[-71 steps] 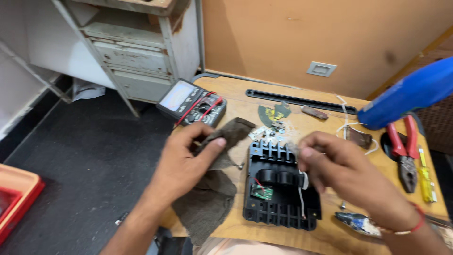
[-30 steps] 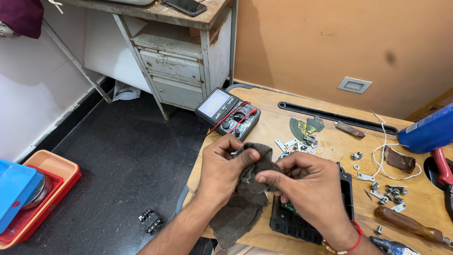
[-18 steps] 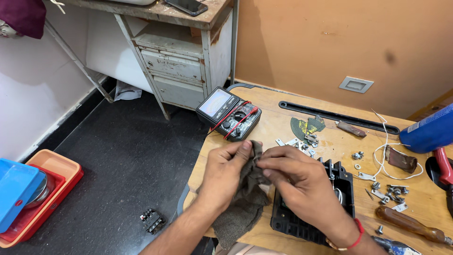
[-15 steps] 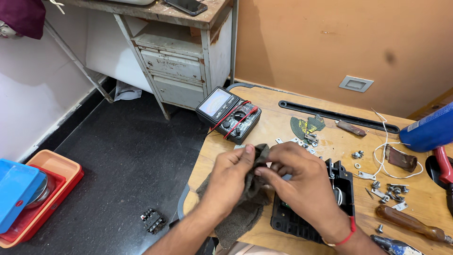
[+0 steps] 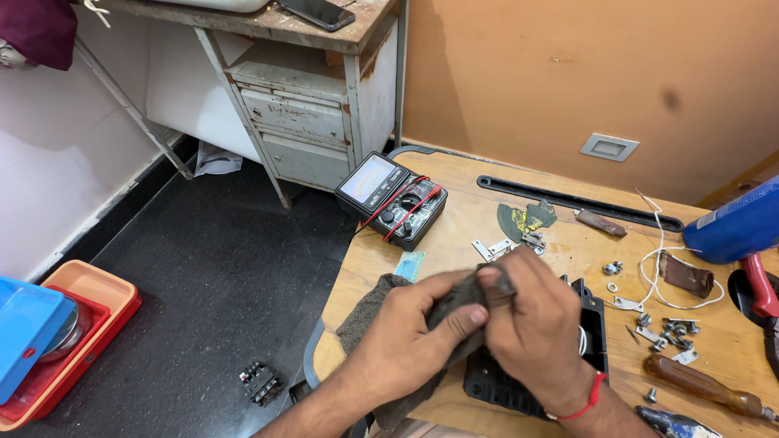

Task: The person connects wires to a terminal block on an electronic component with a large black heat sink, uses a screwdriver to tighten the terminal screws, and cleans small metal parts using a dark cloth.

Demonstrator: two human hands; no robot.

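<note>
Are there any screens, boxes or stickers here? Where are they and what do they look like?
Meter: black box with a pale dial window and red leads, at the table's far left edge.
Small card: pale blue-green rectangle, flat on the table, just beyond the left hand.
Phone: dark slab with a blank screen, on the grey cabinet top.

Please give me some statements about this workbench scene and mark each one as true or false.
1. Both hands grip a dark grey cloth. True: the left hand and the right hand hold it together.
2. The analog multimeter lies on the floor. False: it rests at the edge of the wooden table.
3. A black plastic housing lies partly under the right hand. True.
4. The right wrist wears a blue band. False: the band is red.
5. A wooden-handled tool lies on the table to the right of the hands. True.
</note>
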